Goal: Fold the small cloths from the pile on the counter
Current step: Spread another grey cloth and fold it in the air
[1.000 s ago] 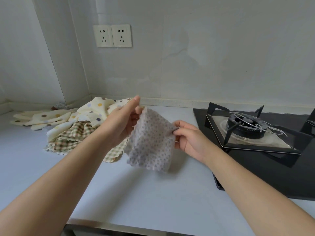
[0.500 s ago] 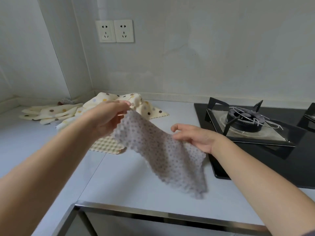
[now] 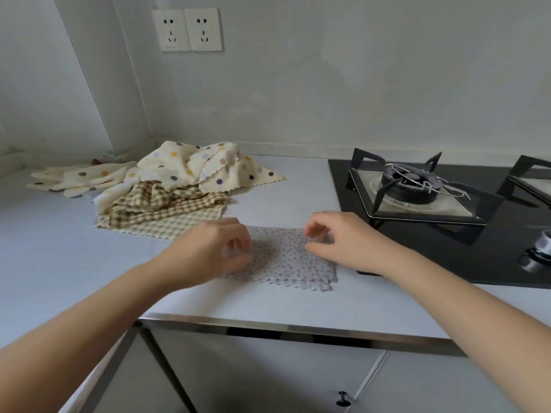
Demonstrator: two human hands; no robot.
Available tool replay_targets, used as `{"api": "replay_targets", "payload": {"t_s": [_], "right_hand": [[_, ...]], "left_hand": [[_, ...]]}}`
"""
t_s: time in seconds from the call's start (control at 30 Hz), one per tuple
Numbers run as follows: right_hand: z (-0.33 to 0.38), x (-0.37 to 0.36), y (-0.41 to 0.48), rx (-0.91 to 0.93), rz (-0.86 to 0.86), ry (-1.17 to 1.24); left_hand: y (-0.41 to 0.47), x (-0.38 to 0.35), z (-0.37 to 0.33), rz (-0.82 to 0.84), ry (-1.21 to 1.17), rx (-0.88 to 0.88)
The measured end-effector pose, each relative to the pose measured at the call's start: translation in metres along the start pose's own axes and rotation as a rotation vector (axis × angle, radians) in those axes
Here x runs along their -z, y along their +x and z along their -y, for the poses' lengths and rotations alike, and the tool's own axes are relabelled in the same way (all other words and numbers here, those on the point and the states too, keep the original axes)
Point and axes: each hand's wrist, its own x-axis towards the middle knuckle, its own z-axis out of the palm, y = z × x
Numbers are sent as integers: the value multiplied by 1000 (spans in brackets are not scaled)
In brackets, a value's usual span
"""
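The cloth (image 3: 286, 262), airborne a second before, lay flat on the counter (image 3: 89, 263). The left hand (image 3: 214, 251) and right hand (image 3: 340, 242) each pinched an edge, ready to fold.

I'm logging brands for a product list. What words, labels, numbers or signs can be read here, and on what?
None can be read.
The sockets show only pin holes; the grey cloth and the pile carry only dots and checks; the hob knob is too blurred to tell.

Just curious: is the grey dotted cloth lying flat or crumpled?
Flat: the grey dotted cloth lies smooth on the counter, unlike the crumpled pile behind.
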Motion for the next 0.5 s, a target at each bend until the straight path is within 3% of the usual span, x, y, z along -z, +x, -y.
{"api": "replay_targets", "payload": {"t_s": [0.1,0.27,0.5], "right_hand": [[3,-3,-24,21,101,-99],[16,-7,-35,78,80,-332],[17,-11,-31,56,70,-524]], "left_hand": [[-6,-13,-10,82,16,-31],[-5,-23,-14,4,165,-96],[-8,-19,-5,61,71,-23]]}}
